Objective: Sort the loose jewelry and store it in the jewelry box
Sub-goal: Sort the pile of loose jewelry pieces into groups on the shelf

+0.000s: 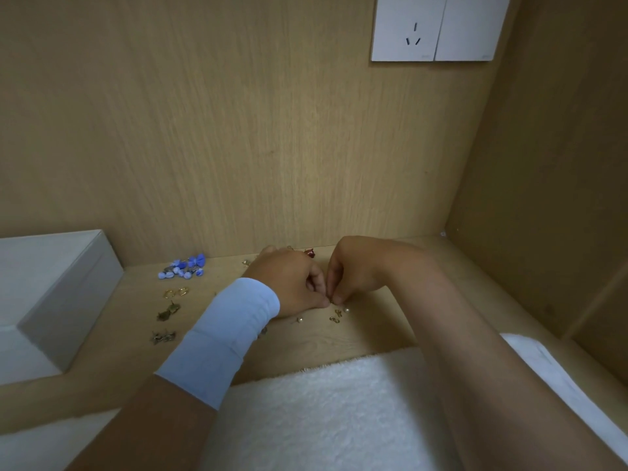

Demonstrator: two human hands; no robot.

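Loose jewelry lies on a wooden shelf (373, 334). A cluster of blue pieces (183, 268) sits at the back left. Two gold hoops (176, 292) and dark bronze pieces (168, 312) lie in front of it. Small gold hooks and pearls (338, 314) rest near the middle. My left hand (289, 283) and my right hand (350, 270) meet fingertip to fingertip above the hooks, both pinching one tiny gold piece (330, 299). A grey-white jewelry box (68, 283) stands at the left. A red piece (310, 253) peeks out behind my hands.
A white fluffy towel (323, 413) covers the near edge of the shelf. Wooden walls close the back and the right side. A white power socket (438, 28) is mounted high on the back wall. A pale blue wrist band (224, 338) wraps my left forearm.
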